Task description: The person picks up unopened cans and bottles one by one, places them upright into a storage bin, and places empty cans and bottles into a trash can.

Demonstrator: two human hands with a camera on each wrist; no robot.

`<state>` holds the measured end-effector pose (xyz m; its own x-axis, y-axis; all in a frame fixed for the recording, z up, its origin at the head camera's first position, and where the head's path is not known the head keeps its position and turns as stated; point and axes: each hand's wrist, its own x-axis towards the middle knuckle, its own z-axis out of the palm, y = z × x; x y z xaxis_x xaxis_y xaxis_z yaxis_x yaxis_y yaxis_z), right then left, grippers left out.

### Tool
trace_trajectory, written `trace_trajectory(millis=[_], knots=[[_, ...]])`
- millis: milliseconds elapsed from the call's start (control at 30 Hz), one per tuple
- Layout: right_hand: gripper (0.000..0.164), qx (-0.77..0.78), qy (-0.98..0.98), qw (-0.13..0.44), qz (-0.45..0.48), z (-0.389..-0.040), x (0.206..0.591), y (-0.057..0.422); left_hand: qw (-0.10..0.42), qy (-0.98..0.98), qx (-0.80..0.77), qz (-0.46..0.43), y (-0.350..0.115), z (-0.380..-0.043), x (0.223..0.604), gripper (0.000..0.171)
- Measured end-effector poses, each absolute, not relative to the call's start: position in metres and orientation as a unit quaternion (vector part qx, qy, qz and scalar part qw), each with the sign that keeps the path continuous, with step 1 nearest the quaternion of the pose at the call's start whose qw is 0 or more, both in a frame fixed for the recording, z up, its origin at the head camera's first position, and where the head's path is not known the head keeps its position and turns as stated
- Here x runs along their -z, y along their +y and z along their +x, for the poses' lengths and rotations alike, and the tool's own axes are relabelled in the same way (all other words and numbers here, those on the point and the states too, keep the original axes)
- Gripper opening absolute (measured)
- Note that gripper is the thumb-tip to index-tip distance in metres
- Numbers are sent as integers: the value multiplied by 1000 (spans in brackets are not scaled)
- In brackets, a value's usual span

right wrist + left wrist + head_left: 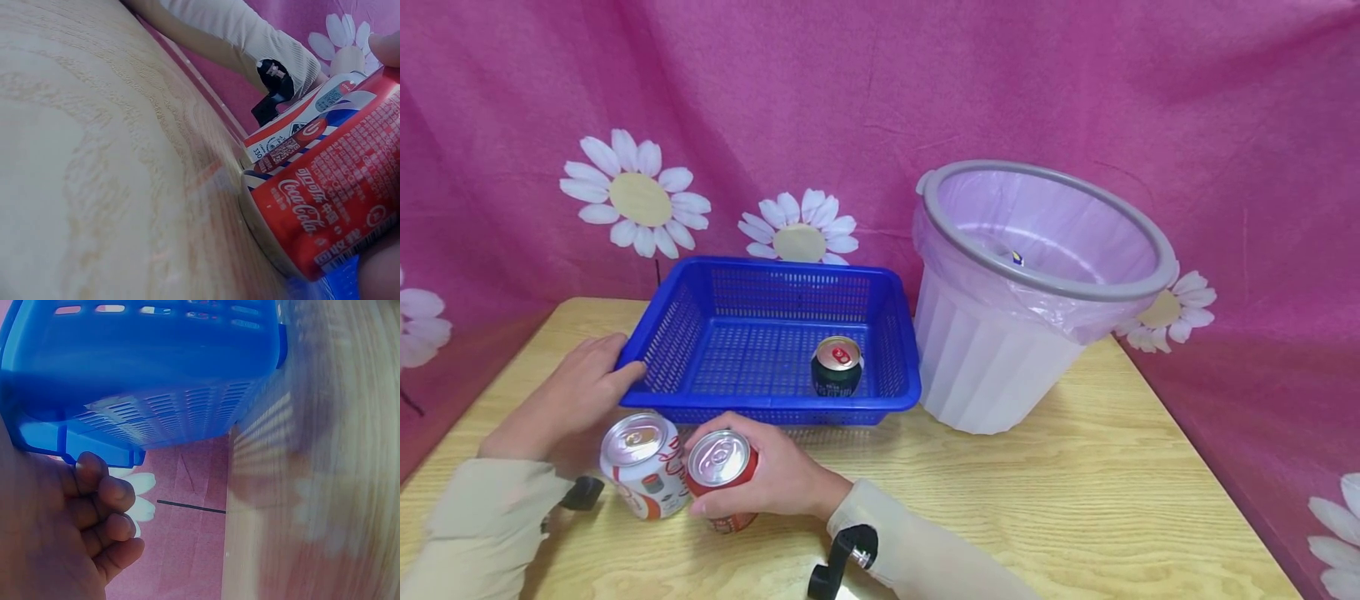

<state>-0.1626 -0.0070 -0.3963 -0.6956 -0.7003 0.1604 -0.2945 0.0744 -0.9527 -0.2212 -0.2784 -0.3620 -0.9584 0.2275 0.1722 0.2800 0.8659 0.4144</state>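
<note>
My right hand (775, 471) grips a red Coca-Cola can (721, 468) around its side, thumb toward me. In the right wrist view that can (325, 194) stands slightly tilted, its base right at the tabletop. Close beside it on the left is a white cola can (643, 467) with red lettering, upright in front of the basket. My left hand (576, 387) holds the left rim of a blue plastic basket (752, 408), with curled fingers (119, 494) below the rim in the left wrist view. Inside the basket, toward the right, stands a dark green can (837, 367).
A white waste bin (992, 358) with a grey rim and clear liner stands right of the basket, a small blue and yellow item (1017, 258) showing inside. Both rest on a wooden table (1037, 500). A pink cloth (880, 100) with daisies hangs behind.
</note>
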Motion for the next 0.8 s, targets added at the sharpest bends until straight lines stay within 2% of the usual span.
trace_trajectory(millis=[800], knots=[[55,585,714,144,-355,-159,395,-7,41,-964,232,-123,-278,-220,361,38]])
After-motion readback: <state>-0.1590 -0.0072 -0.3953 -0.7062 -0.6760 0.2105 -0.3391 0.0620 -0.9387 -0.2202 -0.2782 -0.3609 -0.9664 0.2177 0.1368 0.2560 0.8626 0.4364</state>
